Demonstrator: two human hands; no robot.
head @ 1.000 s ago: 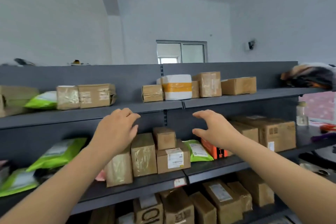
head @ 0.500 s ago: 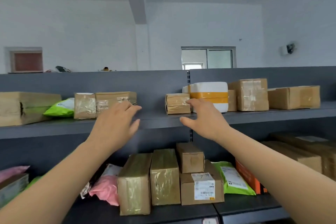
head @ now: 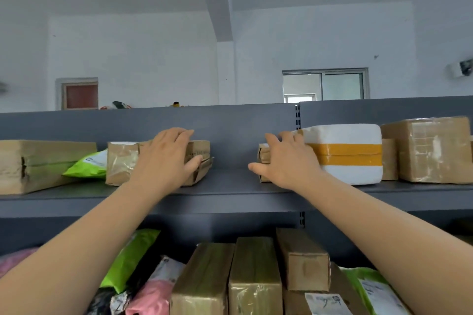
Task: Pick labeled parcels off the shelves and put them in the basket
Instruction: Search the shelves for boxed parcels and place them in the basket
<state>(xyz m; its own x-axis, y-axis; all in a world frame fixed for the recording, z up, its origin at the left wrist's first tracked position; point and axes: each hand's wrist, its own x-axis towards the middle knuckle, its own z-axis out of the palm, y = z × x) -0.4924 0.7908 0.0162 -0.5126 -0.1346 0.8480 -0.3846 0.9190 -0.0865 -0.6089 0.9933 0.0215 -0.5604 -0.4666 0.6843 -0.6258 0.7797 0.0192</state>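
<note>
My left hand (head: 166, 158) lies over a flat brown cardboard parcel (head: 202, 156) on the top grey shelf (head: 230, 183), fingers curled over its top and thumb pressed on its front end. My right hand (head: 286, 161) covers a small brown box (head: 263, 157) on the same shelf, fingers over its top and thumb spread at its lower left. That box is mostly hidden by the hand. No basket is in view.
A white foam box with yellow tape (head: 343, 156) touches the small box on the right, and a large carton (head: 432, 148) follows. Left of my left hand sit a taped parcel (head: 121, 161), a green mailer (head: 89, 163) and a long carton (head: 38, 163). The lower shelf holds several boxes (head: 253, 276) and mailers.
Both hands rose from in front of the middle shelf to the top shelf and landed on the two parcels. My view tilted up and moved closer.
</note>
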